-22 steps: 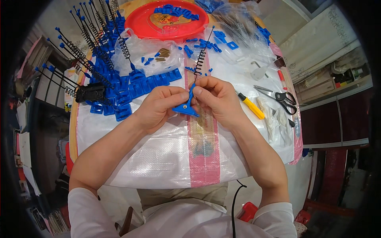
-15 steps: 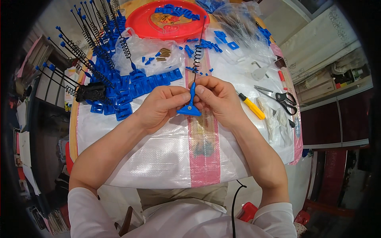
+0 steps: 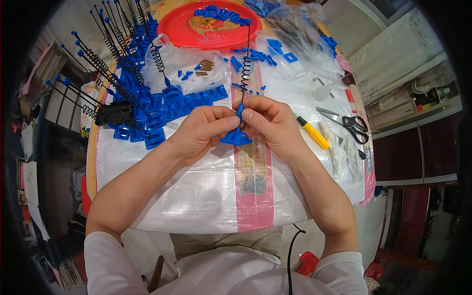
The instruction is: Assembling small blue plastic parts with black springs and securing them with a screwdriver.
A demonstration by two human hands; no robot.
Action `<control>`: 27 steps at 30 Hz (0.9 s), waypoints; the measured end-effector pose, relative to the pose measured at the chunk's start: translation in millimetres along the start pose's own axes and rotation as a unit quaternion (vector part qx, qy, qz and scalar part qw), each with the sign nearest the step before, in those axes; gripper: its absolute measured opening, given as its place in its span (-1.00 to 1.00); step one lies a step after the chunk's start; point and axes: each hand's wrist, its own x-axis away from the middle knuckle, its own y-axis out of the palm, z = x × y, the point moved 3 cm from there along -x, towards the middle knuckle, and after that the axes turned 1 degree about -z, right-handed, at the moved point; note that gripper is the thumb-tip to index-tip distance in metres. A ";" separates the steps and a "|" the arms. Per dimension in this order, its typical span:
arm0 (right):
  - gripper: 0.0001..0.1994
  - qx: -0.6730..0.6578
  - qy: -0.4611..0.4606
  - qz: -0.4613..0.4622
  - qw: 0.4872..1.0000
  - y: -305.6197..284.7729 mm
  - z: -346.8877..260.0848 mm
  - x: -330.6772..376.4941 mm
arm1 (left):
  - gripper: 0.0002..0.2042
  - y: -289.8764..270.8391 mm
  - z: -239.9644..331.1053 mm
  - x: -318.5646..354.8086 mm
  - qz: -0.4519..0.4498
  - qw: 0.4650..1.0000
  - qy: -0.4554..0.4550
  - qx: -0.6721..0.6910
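Note:
Between my two hands stands a blue plastic base with a neck (image 3: 236, 137), held upright over the table. A black coiled spring wire (image 3: 246, 66) rises from its neck and ends in a small blue tip. My left hand (image 3: 205, 129) pinches the neck from the left with thumb and finger. From the other side my right hand (image 3: 269, 123) grips the same neck, thumb pressed on it near the wire's foot. The fingertips behind the neck are partly hidden.
At left crowd several finished-looking blue bases (image 3: 140, 105) with spring wires. Behind are a red basin (image 3: 169, 30) of blue parts, a plastic bag (image 3: 169, 64) and brass pieces (image 3: 205, 66). A yellow screwdriver (image 3: 315, 135) and black scissors (image 3: 355, 126) lie at right.
The blue base has turned and tilted a little in my fingers, so its underside edge faces differently. The wire's tip has swung slightly left. Both hands keep their grip.

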 end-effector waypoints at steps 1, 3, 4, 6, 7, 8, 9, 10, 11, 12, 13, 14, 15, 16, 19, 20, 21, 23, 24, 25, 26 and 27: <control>-0.80 0.007 -0.002 -0.006 1.000 -0.2 -0.3 0.0 | -0.75 -0.5 -0.5 0.3 0.001 1.000 -0.001 0.001; -0.81 -0.002 -0.002 0.005 1.000 0.1 1.1 -0.6 | -0.75 -2.0 -1.3 0.0 -0.003 1.000 0.002 -0.007; -0.81 -0.006 -0.001 0.010 1.000 -0.1 2.2 -1.1 | -0.75 -2.6 -1.4 -0.1 -0.005 1.000 0.003 -0.011; -0.81 -0.021 0.003 -0.010 1.000 -4.5 4.8 -2.3 | -0.75 -1.7 -0.9 -0.7 -0.013 1.000 0.008 -0.019; -0.82 -0.028 0.005 -0.020 0.999 -6.2 5.1 -2.6 | -0.75 -1.2 -0.7 -0.8 -0.017 1.000 0.011 -0.022; -0.82 -0.031 0.005 -0.025 0.999 -6.6 4.7 -2.5 | -0.75 -0.2 -0.1 -0.6 -0.016 0.999 0.012 -0.025; -0.81 -0.034 0.006 -0.030 0.999 -6.7 3.9 -2.4 | -0.75 1.4 0.9 -0.1 -0.015 0.999 0.013 -0.027; -0.81 -0.037 0.006 -0.035 0.999 -6.7 3.6 -2.3 | -0.76 2.3 1.3 0.1 -0.015 0.999 0.015 -0.029; -0.81 -0.041 0.006 -0.037 0.998 -6.5 3.3 -2.3 | -0.76 2.2 1.5 0.3 -0.013 0.999 0.016 -0.030; -0.81 -0.045 0.005 -0.039 0.998 -6.3 3.0 -2.3 | -0.76 1.9 1.4 0.2 -0.011 0.999 0.017 -0.032; -0.81 -0.049 0.005 -0.041 0.998 -6.1 2.7 -2.2 | -0.77 1.6 1.2 0.1 -0.009 0.999 0.018 -0.033; -0.82 -0.041 0.005 -0.034 0.999 -5.3 2.4 -2.3 | -0.77 0.5 0.0 -0.2 -0.013 0.999 0.023 -0.028; -0.83 -0.032 0.005 -0.028 0.999 -3.8 1.5 -2.2 | -0.77 -1.0 -1.8 -0.8 -0.016 0.999 0.029 -0.024; -0.84 -0.023 0.005 -0.022 0.999 -3.0 1.1 -2.2 | -0.77 -1.8 -2.5 -1.0 -0.020 0.999 0.035 -0.019; -0.84 -0.020 -0.007 -0.036 0.999 -3.5 1.7 -2.3 | -0.78 -0.6 -1.8 -1.8 -0.012 0.999 0.034 -0.030; -0.82 -0.019 -0.006 -0.036 0.999 -3.2 1.8 -2.3 | -0.78 -1.2 -2.2 -1.8 -0.008 0.999 0.033 -0.030; -0.81 -0.017 -0.005 -0.036 0.999 -2.8 1.9 -2.1 | -0.78 -2.2 -2.8 -2.0 -0.004 0.999 0.031 -0.029; -0.80 -0.019 -0.005 -0.035 0.999 -2.3 2.2 -1.7 | -0.78 -3.3 -3.4 -2.1 0.001 0.999 0.028 -0.032; -0.80 -0.022 -0.006 -0.035 0.999 -2.3 2.5 -1.6 | -0.78 -3.5 -3.5 -2.2 0.003 0.999 0.027 -0.034; -0.80 -0.024 -0.007 -0.035 0.999 -2.3 2.7 -1.4 | -0.78 -3.6 -3.5 -2.2 0.004 0.999 0.025 -0.037; -0.80 -0.027 -0.007 -0.033 0.999 -1.3 2.1 -1.1 | -0.78 -3.2 -3.3 -2.1 0.009 0.999 0.021 -0.033; -0.81 -0.030 -0.007 -0.031 0.999 0.4 0.8 -0.7 | -0.78 -2.1 -2.8 -1.8 0.013 0.999 0.017 -0.029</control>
